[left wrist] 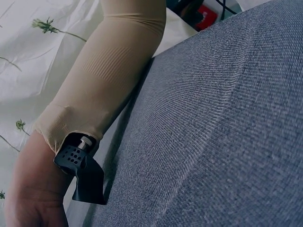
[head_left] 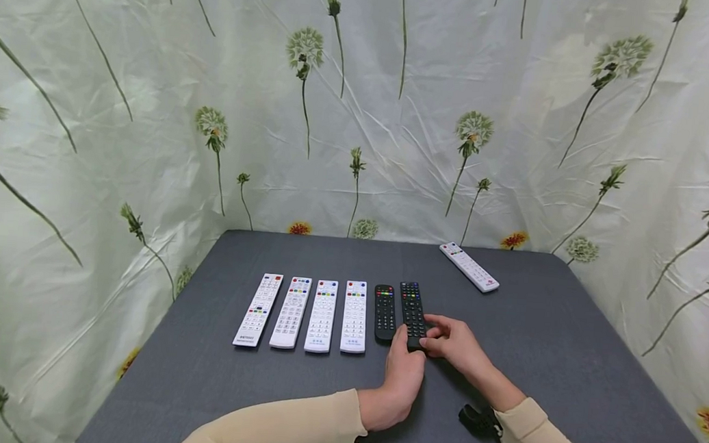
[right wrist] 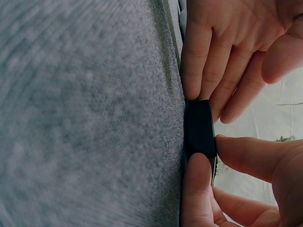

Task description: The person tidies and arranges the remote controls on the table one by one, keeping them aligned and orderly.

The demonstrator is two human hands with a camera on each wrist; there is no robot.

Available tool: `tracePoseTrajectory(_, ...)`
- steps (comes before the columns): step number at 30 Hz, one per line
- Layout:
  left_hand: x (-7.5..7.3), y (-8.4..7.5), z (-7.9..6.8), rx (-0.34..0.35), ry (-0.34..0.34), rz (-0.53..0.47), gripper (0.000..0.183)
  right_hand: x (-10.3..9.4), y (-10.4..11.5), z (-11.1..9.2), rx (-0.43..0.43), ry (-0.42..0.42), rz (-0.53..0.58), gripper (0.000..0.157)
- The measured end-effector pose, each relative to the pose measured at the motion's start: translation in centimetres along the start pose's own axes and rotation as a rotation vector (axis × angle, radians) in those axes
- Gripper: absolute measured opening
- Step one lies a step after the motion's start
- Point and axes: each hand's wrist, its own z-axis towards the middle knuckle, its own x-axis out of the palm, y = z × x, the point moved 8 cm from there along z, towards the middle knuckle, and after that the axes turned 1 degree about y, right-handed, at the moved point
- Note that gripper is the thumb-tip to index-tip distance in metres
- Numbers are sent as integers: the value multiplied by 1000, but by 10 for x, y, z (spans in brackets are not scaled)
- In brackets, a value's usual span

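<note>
Near the middle of the table, both hands are at the lower part of a long black remote control (head_left: 412, 304). My right hand (head_left: 453, 345) holds its right edge between thumb and curled fingers. From the left, my left hand (head_left: 404, 376) touches its lower end; in the right wrist view, the left hand's fingers (right wrist: 215, 61) are extended against the dark end of the remote. A second black remote (head_left: 385, 313) lies just left of it. The left wrist view shows only part of the left hand (left wrist: 38, 198), its fingers out of frame.
Left of the black remotes, several white remotes stand in a row, including one (head_left: 354, 317) beside them and one (head_left: 258, 311) at the far left. Another white remote (head_left: 468, 266) lies slanted at the back right. A flowered curtain (head_left: 362, 112) surrounds the grey table (head_left: 182, 388).
</note>
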Motion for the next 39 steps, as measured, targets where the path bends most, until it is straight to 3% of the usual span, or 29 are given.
tracePoseTrajectory(12,2,-10,-7,-58,27,-24,73,-9,5,-3,12,24,2,56)
tracePoseTrajectory(20,6,-31,-7,-57,77,-28,71,-56,18,7,-3,-9,-118,51)
tracePoseTrajectory(23,9,-33,0,-28,89,52,70,-80,24,13,-19,-33,-160,49)
tracePoseTrajectory(25,14,-32,6,21,119,170,69,-96,27,17,-22,-52,-181,49)
tracePoseTrajectory(27,23,-32,12,98,180,353,67,-113,28,22,-24,-89,-234,48)
tracePoseTrajectory(30,37,-32,15,289,290,689,64,-139,25,32,-33,-179,-368,45)
tracePoseTrajectory(33,47,-32,14,472,352,1001,61,-162,20,42,-43,-270,-499,42)
tracePoseTrajectory(36,49,-27,16,550,377,1212,60,-177,16,50,-46,-292,-546,43)
tracePoseTrajectory(39,49,-21,18,562,403,1316,57,-183,13,58,-36,-273,-561,47)
